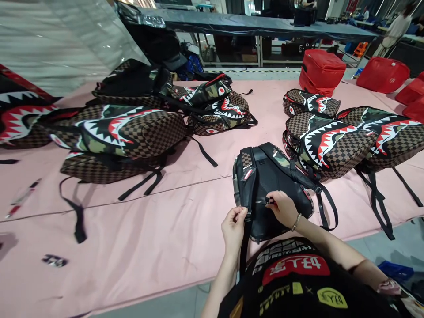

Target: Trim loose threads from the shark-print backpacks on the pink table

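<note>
A black backpack [265,176] with checkered and camouflage edges lies back side up on the pink-covered table, close to my body. My left hand [234,227] pinches its black shoulder strap [244,251] near the lower left edge, and the strap's loose end hangs down toward me. Over the middle of the back panel, my right hand [283,208] has its fingers closed on a small black piece [269,200], too small to make out clearly. The other shoulder strap [326,198] curls off the bag's right side.
Checkered shark-mouth backpacks are piled at left [132,132] and right [331,141]. Red bags [321,70] stand at the far right. A red-and-white pen-like object [23,198] and a small dark item [54,260] lie on the pink cover [149,247]. A person [397,28] is in the background.
</note>
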### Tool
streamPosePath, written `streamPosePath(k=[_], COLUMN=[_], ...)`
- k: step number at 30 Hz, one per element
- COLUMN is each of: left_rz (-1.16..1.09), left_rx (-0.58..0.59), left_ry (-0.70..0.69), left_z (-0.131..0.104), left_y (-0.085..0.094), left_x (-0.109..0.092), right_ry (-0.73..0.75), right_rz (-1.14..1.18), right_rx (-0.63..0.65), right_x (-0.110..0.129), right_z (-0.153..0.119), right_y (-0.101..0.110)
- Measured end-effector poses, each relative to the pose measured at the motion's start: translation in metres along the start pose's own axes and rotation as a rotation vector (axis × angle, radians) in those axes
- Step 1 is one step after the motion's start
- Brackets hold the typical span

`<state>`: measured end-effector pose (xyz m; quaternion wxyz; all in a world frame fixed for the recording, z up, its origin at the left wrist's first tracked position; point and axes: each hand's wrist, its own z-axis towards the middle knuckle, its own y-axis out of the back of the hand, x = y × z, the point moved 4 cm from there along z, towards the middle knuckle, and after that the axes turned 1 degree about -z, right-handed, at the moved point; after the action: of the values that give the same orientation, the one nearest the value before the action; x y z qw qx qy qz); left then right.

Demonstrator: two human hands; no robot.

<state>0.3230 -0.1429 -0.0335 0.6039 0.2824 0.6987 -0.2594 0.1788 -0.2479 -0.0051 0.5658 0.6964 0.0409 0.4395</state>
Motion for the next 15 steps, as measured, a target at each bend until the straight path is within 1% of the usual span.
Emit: streamPosePath(k=[3,6,9,11,13,15], left_rz=[-0.007,0.000,0.003,-0.018,-0.077,-0.180], left_rx=[-0.017,-0.017,-0.012,-0.029,-0.069,-0.112], left_ry=[-0.019,-0.042,-0.037,-0.026,0.004,0.073], left_z=[-0.001,-0.002,-0.004,-0.004,-0.004,-0.003], left_y=[-0.001,-0.004,-0.007,-0.008,-0.008,-0.007], left_x=[0.001,-0.001,-0.002,-0.002,-0.001,0.002], right_ry=[0.127,0.173,0.158,0.136,0.112,0.093], right_rz=[-0.137,-0.207,-0.243,-0.262,-0.258,-0.235], right_rx=[0.038,0.061,0.071,0.085,0.099,0.096], right_x=[0.005,0.012,0.019,0.021,0.019,0.016], right_z=[-0.005,-0.006,-0.004,-0.004,-0.003,-0.003], right_y=[-0.007,-0.012,-0.011,-0.009,-0.009,-0.010])
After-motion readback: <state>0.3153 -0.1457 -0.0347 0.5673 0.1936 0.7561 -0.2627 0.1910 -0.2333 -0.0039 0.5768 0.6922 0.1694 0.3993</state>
